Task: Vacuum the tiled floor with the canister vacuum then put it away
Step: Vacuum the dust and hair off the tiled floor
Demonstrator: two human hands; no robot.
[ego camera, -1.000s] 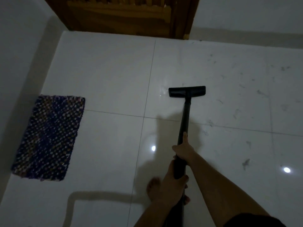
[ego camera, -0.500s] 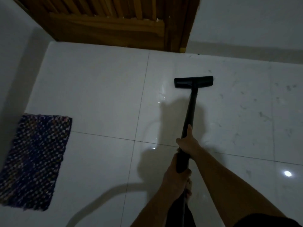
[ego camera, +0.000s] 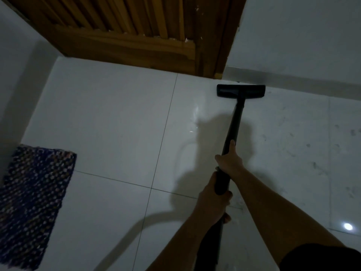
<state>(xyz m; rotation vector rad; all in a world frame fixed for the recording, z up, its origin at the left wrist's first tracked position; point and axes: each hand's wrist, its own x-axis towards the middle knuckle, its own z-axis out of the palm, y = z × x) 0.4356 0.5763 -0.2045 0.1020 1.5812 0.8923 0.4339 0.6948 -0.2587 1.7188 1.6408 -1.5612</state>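
Observation:
The black vacuum wand slants up from my hands to its flat floor nozzle, which rests on the glossy white tiled floor close to the far wall and the door frame's foot. My right hand grips the wand higher up, with the thumb lying along the tube. Below it, my left hand is closed around the thicker lower part of the wand. The canister and hose are out of view.
A brown slatted wooden door closes the far side. White walls stand at left and at the far right. A blue woven mat lies by the left wall. Grey smudges mark the tiles at right.
The nozzle has been pushed forward across the tile, from mid-floor to near the far wall by the door. Both hands kept their grip and the view tilted up toward the door.

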